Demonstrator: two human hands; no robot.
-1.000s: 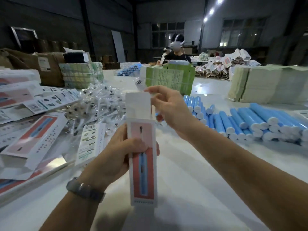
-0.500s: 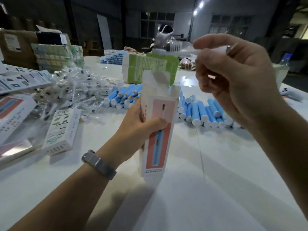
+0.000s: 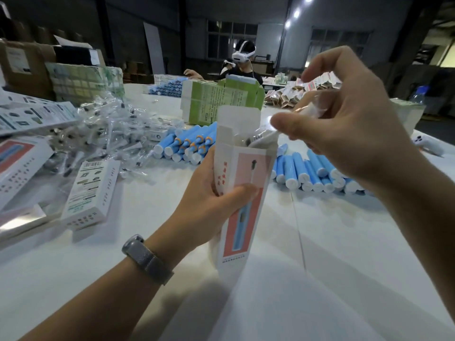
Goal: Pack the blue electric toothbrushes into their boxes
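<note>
The right hand (image 3: 344,126) pinches a small brush head in a clear bag (image 3: 268,137) and its grip is tight on the bag's top end. Half a second ago this hand was up high with the bag; now the bag's lower end is dipping into the open top of the box (image 3: 242,190). So this part is going in, and I think the box can be shut soon. The left hand (image 3: 209,205) holds the box upright just above the white surface (image 3: 344,254), with fingers curled round its side and the thumb across the front. The top flap (image 3: 240,116) stands open. Behind the box lie rows of blue toothbrush handles (image 3: 310,168) and, to the left, a pile of bagged brush heads (image 3: 108,129). I cannot see inside the box, so I cannot tell if a blue handle is in there. The bag is blurry and partly hidden by the fingers.
</note>
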